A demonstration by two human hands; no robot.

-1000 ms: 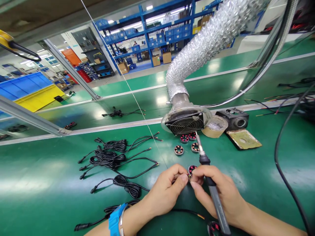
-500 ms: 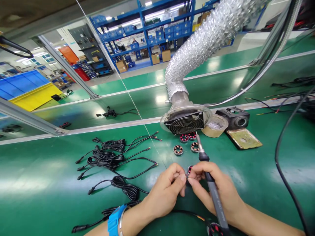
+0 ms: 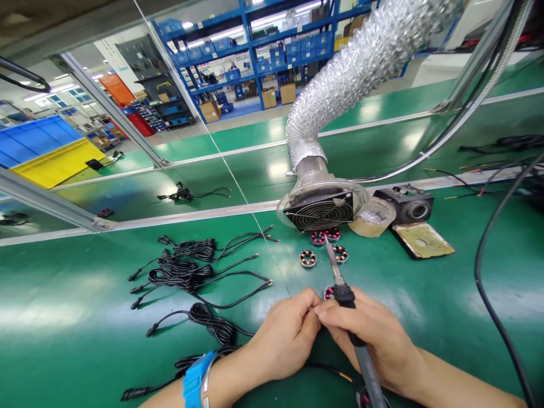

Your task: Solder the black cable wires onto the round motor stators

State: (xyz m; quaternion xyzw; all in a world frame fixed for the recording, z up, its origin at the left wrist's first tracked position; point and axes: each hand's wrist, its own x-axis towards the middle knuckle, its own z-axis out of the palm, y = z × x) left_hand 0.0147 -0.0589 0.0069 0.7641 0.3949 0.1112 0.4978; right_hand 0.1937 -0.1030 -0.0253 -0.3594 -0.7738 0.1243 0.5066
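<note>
My right hand [image 3: 369, 334] is closed round a soldering iron [image 3: 345, 294], its metal tip pointing up and away over the bench. The fingertips of that hand meet those of my left hand [image 3: 289, 334], which is closed in a pinch; whatever sits between its fingers is hidden. From the upper left a thin pale strand [image 3: 238, 181] runs down toward my left hand. Just behind the fingers lies a small ring-shaped wound coil [image 3: 328, 292], partly covered. Another coil [image 3: 362, 396] shows under the iron's handle, near a cable end with bared coloured wires [image 3: 345, 376].
Bundled black cables [image 3: 212, 323] lie at the left. Beyond my hands are several ring coils [image 3: 307, 259], under a fume extractor [image 3: 318, 212] with a silver duct [image 3: 331, 96]. To its right stand a tape roll [image 3: 374, 218], a black iron stand [image 3: 410, 205] and a sponge tray [image 3: 425, 239].
The soldering iron's tip has swung left and toward me. My right fingers have shifted left and now touch my left fingertips. My left hand has barely moved.
</note>
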